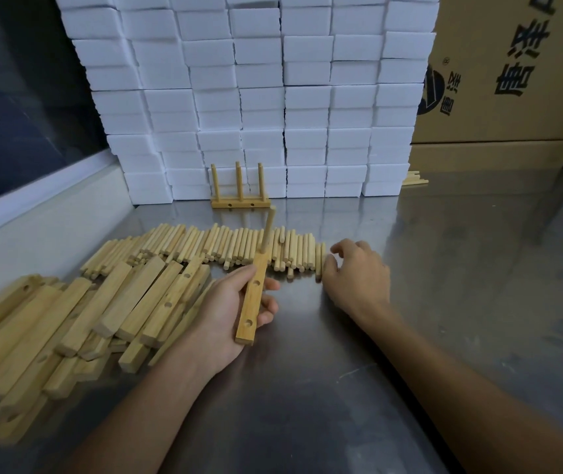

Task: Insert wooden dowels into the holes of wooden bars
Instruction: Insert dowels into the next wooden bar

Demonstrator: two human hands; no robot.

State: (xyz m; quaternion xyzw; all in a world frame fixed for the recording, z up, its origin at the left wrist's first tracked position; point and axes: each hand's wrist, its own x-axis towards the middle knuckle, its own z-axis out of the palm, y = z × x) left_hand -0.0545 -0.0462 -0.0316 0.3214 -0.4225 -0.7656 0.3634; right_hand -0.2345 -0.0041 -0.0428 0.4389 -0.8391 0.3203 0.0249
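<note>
My left hand (228, 309) grips a wooden bar (252, 304) with two empty holes showing; one dowel (268, 227) stands upright in its far end. My right hand (358, 275) reaches over the right end of the row of loose dowels (225, 246) lying on the metal table, fingers curled and touching the outermost dowel (318, 265); whether it pinches one I cannot tell. A pile of wooden bars (78, 313) lies to the left. A finished bar with three upright dowels (240, 195) stands at the back.
A wall of stacked white foam blocks (256, 97) rises behind the table. Cardboard boxes (512, 80) stand at the right rear, with a few sticks (415, 177) at their foot. A grey ledge (44, 213) borders the table (444, 254) on the left.
</note>
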